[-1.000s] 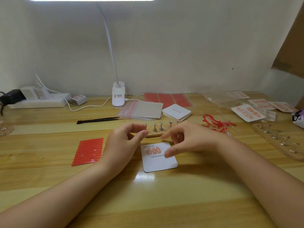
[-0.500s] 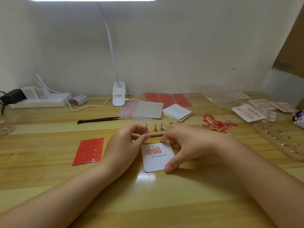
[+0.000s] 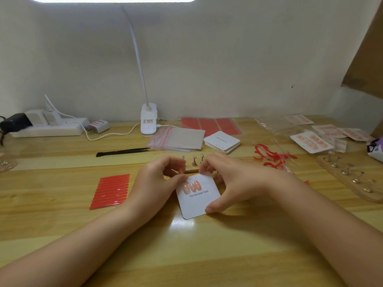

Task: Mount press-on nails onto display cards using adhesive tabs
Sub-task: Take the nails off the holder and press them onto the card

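- The right hand grips the display card, thumb at its near right corner and fingers at its far edge, likely to steady it.
- The left hand pinches at the card's far left corner beside three mounted pink nails; whether it holds anything, I cannot tell.
- Red adhesive tabs lie left of the card on the surface, within reach.
- The nail stand sits just behind the card.

A white display card lies flat on the table, turned a little, held between the fingers of both hands. Three pink nails sit side by side near its top left, just below the left fingers. Red adhesive tabs lie in a row to their left.
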Demonstrator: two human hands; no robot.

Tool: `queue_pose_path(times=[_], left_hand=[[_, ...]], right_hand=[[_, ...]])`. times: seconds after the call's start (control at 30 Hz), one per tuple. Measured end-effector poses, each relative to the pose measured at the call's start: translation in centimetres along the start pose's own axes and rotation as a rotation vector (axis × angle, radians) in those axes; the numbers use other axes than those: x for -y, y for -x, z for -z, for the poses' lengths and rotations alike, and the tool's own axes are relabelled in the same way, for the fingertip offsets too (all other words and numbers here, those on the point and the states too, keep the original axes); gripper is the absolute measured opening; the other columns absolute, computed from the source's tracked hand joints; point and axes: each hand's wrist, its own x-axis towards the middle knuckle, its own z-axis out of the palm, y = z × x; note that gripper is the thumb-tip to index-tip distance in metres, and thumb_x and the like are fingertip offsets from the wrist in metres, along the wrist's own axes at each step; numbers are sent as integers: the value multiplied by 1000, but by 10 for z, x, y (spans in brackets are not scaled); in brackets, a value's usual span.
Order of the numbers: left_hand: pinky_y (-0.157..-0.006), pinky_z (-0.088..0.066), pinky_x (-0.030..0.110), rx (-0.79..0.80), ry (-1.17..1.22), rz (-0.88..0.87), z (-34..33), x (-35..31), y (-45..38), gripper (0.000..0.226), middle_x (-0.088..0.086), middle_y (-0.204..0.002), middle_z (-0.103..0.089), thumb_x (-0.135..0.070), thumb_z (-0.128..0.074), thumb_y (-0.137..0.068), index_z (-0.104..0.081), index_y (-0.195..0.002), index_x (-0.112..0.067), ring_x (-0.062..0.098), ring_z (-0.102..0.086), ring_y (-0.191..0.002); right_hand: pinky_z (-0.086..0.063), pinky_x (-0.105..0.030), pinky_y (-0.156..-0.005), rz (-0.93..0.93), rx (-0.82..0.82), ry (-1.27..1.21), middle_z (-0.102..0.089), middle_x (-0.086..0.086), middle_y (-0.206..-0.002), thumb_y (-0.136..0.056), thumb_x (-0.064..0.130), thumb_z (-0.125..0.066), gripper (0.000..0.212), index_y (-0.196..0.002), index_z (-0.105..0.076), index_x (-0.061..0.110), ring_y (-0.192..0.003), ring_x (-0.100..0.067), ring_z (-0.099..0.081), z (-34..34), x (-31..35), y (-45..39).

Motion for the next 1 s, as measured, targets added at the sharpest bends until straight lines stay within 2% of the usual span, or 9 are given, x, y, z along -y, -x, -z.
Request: queue_pose_path(times=[0.1,0.13,0.2,0.3,0.37,0.47,0.6,0.83,1.0], left_hand=[[-69,-51,12,-39,-38,-99,4,-1,0,35,-18,-86,-67,-4,-78,-76,-67,-95,-31,-2,-64,-81],[-70,-53,14,-56,-53,-142,6,-1,0,34,-17,-87,-67,-3,-78,-76,-68,-97,-28,0,-64,-83],[-71,-55,17,-101,-64,-213,11,1,-4,32,-12,-89,-68,-2,-77,-77,-69,-101,-22,3,-65,-85],[-75,-56,22,-199,-24,-235,20,5,-10,34,-8,-93,-68,-4,-76,-78,-68,-107,-21,3,-65,-86],[-76,-57,23,-253,11,-234,24,7,-14,34,-11,-95,-68,-6,-75,-79,-66,-106,-25,3,-66,-86],[-77,-57,23,-305,77,-233,28,7,-17,32,-13,-96,-69,-9,-75,-79,-66,-102,-29,5,-67,-86],[-78,-54,17,-347,152,-250,34,-1,-21,28,-15,-94,-72,-16,-74,-81,-67,-101,-34,6,-69,-87],[-82,-53,19,-433,-10,-392,52,-17,-23,15,-12,-95,-70,-26,-71,-85,-68,-98,-20,6,-69,-89],[-78,-46,7,-497,-44,-452,52,-33,-20,7,-24,-96,-67,-26,-66,-91,-64,-93,-20,-7,-66,-90]], right_hand=[[-42,-16,-74,21,-19,-32,-34,34,-111,-62,52,-83,73,-117,-35,45,-100,10,-46,-4,2,0],[-42,-14,-73,20,-26,-95,-36,34,-113,-62,50,-84,76,-120,-36,45,-96,11,-49,-4,3,-1],[-49,-18,-71,-22,-84,-378,-49,22,-115,-65,39,-86,78,-128,-40,40,-86,6,-61,-6,5,-3],[-52,-25,-69,-106,-149,-908,-70,0,-108,-76,10,-79,57,-126,-53,22,-88,-13,-70,-8,7,-8],[-49,-24,-66,-120,-102,-1070,-75,-5,-100,-82,-1,-70,36,-113,-64,15,-84,-17,-69,-12,13,-11],[-47,-19,-55,-144,-131,-1169,-76,-6,-85,-83,-3,-66,19,-93,-73,11,-65,-13,-64,-19,22,-13],[-41,-18,-45,-95,-267,-1242,-73,-5,-74,-83,-2,-66,13,-89,-71,9,-54,-12,-64,-12,32,-10],[-43,-17,-46,12,-428,-1186,-74,-7,-75,-84,1,-65,14,-85,-73,12,-59,-15,-66,7,49,5],[-44,-18,-46,40,-423,-1189,-73,-8,-75,-85,1,-65,12,-83,-73,10,-59,-15,-65,14,58,12]])
